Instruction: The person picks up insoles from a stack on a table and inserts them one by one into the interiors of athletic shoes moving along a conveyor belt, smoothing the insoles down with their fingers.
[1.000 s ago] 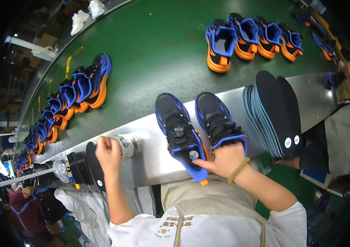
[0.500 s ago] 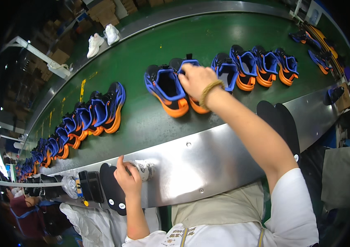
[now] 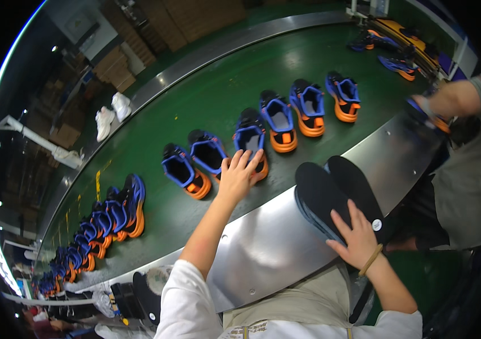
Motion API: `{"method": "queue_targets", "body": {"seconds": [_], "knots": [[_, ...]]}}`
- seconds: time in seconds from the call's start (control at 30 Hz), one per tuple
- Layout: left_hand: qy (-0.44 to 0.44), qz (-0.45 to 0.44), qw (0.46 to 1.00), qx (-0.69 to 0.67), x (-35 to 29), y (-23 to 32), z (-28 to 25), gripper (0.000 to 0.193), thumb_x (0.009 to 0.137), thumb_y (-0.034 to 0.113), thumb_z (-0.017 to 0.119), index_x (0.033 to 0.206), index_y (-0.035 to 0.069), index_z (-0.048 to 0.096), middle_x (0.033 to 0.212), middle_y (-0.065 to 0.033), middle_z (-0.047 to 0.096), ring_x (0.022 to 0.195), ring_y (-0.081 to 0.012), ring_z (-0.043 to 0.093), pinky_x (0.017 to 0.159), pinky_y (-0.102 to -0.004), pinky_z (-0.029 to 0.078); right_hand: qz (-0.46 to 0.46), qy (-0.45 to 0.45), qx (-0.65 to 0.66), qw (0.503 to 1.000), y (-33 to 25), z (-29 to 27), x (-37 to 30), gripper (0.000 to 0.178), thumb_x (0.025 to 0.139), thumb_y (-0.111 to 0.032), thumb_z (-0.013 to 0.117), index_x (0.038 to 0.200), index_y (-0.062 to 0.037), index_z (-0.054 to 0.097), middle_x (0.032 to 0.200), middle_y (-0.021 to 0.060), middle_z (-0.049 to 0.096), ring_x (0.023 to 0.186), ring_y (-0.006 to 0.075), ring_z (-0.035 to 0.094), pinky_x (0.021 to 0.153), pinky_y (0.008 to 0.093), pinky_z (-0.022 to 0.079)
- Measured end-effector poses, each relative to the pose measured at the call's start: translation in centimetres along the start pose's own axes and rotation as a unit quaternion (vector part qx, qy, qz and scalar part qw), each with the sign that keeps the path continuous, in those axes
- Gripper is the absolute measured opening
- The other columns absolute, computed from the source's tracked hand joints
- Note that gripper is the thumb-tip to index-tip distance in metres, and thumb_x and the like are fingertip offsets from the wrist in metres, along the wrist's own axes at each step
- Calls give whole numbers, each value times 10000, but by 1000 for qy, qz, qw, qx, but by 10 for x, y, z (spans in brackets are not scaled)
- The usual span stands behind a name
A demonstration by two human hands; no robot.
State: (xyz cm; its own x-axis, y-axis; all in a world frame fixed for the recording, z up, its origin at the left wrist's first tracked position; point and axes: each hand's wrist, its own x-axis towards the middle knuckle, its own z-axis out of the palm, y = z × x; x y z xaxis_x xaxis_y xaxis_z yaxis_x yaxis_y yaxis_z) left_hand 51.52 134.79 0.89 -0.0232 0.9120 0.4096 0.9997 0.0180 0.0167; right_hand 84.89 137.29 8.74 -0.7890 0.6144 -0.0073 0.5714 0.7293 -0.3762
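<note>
My left hand (image 3: 237,179) reaches over the green belt, fingers spread at the heel of a blue, black and orange sneaker (image 3: 249,133). Whether the fingertips touch its collar is hard to tell. My right hand (image 3: 359,240), a woven band at its wrist, has its fingers apart at the lower edge of a stack of black insoles (image 3: 316,189). Another black insole (image 3: 359,186) lies beside that stack, with a round white sticker at its heel. To the left of my left hand stand two more sneakers of the same kind, a nearer one (image 3: 206,152) and a farther one (image 3: 182,172).
Three matching sneakers (image 3: 302,110) stand to the right on the green belt (image 3: 184,121). A long row of them (image 3: 102,217) runs off left. White shoes (image 3: 104,121) sit on the far ledge. At right, another person's hand (image 3: 449,101) handles a sneaker above the metal ledge (image 3: 263,237).
My right hand has left the sneakers and come down to the black insoles. My left hand has risen from beside the white roll to a sneaker. The view has shifted right, and another person's arm has appeared.
</note>
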Motion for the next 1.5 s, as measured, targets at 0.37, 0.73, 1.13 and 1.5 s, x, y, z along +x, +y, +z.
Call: {"method": "queue_targets", "body": {"seconds": [0.37, 0.73, 1.13, 1.5], "knots": [[-228, -195, 943, -147, 119, 14, 75, 338, 814, 337, 557, 1098, 153, 548, 853, -145, 638, 818, -297, 616, 705, -416, 462, 20, 122, -67, 990, 11, 19, -1, 524, 758, -329, 621, 1254, -227, 486, 1275, 200, 411, 1049, 340, 477, 805, 408, 408], [-173, -308, 778, -520, 6, 9, -109, 167, 863, 204, 566, 908, 46, 598, 729, -28, 605, 627, -77, 527, 576, -253, 452, 47, 126, -66, 989, 20, 22, 1, 517, 758, -314, 630, 1247, -218, 492, 1295, 176, 398, 1059, 344, 465, 826, 424, 392], [-272, -142, 714, -629, -61, 11, -174, 225, 826, 214, 606, 953, 35, 656, 752, -55, 643, 628, -144, 596, 584, -289, 496, 34, 108, -96, 989, 22, 25, -1, 543, 777, -259, 606, 1285, -170, 436, 1317, 188, 362, 1088, 367, 443, 857, 444, 381], [-142, -167, 939, 265, -49, -199, -1, 251, 781, 112, 511, 1024, 49, 509, 948, -142, 540, 692, -243, 623, 581, -341, 522, 40, 85, -90, 991, 26, 20, 4, 507, 762, -212, 599, 1242, -108, 475, 1300, 216, 378, 1103, 402, 436, 895, 453, 371]]}}
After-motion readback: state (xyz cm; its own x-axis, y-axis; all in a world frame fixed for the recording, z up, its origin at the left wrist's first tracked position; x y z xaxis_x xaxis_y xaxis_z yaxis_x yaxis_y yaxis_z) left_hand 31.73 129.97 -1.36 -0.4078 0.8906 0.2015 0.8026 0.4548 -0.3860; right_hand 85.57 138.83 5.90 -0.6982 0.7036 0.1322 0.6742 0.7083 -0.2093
